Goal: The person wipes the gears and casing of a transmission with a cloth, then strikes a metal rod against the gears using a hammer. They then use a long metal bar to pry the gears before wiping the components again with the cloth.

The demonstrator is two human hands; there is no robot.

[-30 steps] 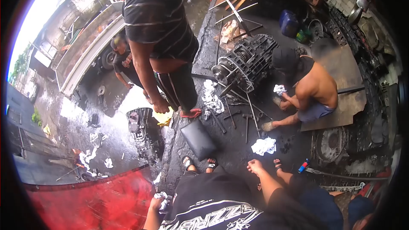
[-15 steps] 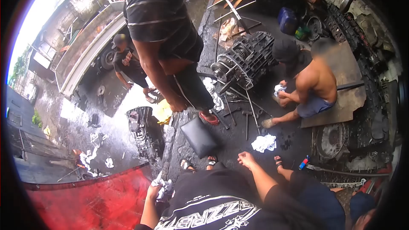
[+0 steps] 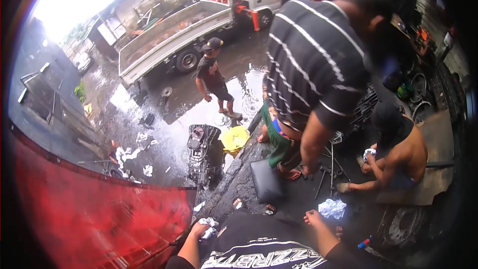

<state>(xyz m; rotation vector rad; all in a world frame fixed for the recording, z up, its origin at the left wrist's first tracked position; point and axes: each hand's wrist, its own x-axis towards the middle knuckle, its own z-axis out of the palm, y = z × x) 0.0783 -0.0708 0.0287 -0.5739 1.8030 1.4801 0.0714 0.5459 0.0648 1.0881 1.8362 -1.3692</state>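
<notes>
A crumpled white rag (image 3: 209, 230) is bunched in my left hand (image 3: 198, 229), low in the view beside the red sheet (image 3: 99, 204). My right hand (image 3: 312, 217) is raised in front of my body with its fingers curled in, and nothing shows in them. Just beyond it, a heap of white rags (image 3: 332, 208) lies on the dark floor; I see no grip on it. Ahead of my feet is a black cushion-like block (image 3: 267, 182).
A person in a striped shirt (image 3: 313, 50) bends over ahead of me. At right, a seated person (image 3: 398, 144) holds a white rag (image 3: 369, 155). A gearbox (image 3: 203, 152) and a yellow item (image 3: 235, 139) are left of the kerb. Beyond stand another person (image 3: 214, 77) and a truck (image 3: 174, 35).
My view has swung left and up, bringing the truck into sight. The striped-shirt person now bends lower, partly covering the metal parts. The person by the truck has stood up.
</notes>
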